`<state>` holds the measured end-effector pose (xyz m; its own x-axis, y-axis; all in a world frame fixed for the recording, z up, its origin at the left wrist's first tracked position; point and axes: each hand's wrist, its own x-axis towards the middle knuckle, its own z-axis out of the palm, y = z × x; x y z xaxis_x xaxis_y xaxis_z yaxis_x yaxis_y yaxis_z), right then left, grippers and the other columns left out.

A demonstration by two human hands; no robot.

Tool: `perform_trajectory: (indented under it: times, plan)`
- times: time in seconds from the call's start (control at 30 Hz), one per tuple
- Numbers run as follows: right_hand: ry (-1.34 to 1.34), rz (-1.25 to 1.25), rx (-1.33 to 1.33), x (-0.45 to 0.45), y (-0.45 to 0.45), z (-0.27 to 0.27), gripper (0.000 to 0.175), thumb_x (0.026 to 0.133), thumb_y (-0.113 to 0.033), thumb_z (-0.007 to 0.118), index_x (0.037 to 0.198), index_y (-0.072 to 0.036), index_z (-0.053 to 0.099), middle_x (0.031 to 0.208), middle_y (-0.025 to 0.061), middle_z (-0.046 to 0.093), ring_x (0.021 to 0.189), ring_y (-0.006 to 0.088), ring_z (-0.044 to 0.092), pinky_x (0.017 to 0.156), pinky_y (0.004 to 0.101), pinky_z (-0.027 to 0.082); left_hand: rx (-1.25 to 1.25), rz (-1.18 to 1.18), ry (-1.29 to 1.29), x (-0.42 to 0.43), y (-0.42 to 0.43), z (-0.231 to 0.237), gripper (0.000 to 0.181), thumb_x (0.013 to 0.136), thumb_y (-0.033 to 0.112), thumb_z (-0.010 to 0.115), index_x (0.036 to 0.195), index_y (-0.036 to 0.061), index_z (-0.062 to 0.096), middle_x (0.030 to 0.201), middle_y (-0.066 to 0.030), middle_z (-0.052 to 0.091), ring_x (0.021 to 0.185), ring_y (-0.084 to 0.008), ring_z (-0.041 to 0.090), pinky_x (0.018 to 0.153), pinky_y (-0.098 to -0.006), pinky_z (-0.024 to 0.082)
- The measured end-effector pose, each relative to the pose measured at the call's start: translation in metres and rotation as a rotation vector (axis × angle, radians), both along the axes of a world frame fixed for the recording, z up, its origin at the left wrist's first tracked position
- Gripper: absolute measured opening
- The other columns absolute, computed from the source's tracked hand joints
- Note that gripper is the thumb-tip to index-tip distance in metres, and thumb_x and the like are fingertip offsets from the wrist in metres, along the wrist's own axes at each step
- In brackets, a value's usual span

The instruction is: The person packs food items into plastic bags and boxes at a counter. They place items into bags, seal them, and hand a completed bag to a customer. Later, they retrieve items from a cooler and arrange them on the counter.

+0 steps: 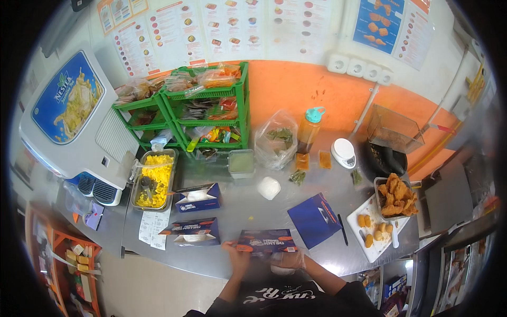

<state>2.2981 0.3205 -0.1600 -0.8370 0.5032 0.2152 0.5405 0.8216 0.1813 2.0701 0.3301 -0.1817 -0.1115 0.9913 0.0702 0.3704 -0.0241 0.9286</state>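
Note:
A dark blue and orange printed cardboard food box [267,240] is held at the counter's front edge. My left hand [237,253] grips its left side. My right hand [288,259], in a clear plastic glove, is at the box's lower right, beside a white rounded bundle [282,270]; whether the fingers touch the bundle is unclear. Two similar open boxes stand to the left, one nearer [194,232] and one farther back [198,197], with white wrapped contents. A white wrapped bundle [269,188] lies behind. A folded blue carton [315,220] lies to the right.
Right: a black pen [343,230], a white cutting board [370,251] with fried pieces and a knife [395,234], a tray of fried chicken [396,196]. Left: a metal tray of yellow food [156,180] on receipts. Behind: green racks [206,123], a bottle [308,130], a white scale [343,153].

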Motion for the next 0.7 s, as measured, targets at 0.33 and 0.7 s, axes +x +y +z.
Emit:
perform_trajectory:
  times: [0.33, 0.7]
  plan:
    - [1.605, -1.039, -1.756, -0.027, 0.025, 0.060, 0.032, 0.096, -0.028, 0.054, 0.117, -0.004, 0.059, 0.100, 0.0075, 0.065, 0.079, 0.0157, 0.064, 0.066, 0.0304, 0.053, -0.059, -0.545, 0.121, 0.004, 0.020, 0.035, 0.066, 0.075, 0.002, 0.068, 0.133, 0.0032, 0.037, 0.121, -0.0143, 0.048, 0.072, -0.0218, 0.058, 0.063, -0.0343, 0.049]
    - [0.507, -0.395, -0.973, 0.010, 0.033, 0.085, 0.030, 0.090, -0.026, 0.054, 0.110, -0.009, 0.067, 0.116, 0.0130, 0.063, 0.112, 0.0278, 0.057, 0.095, 0.0404, 0.044, -0.111, -0.477, 0.500, -0.027, 0.044, 0.072, 0.092, 0.073, 0.001, 0.054, 0.150, 0.0108, 0.005, 0.148, -0.0243, 0.023, 0.083, -0.0480, 0.061, 0.070, -0.0495, 0.053]
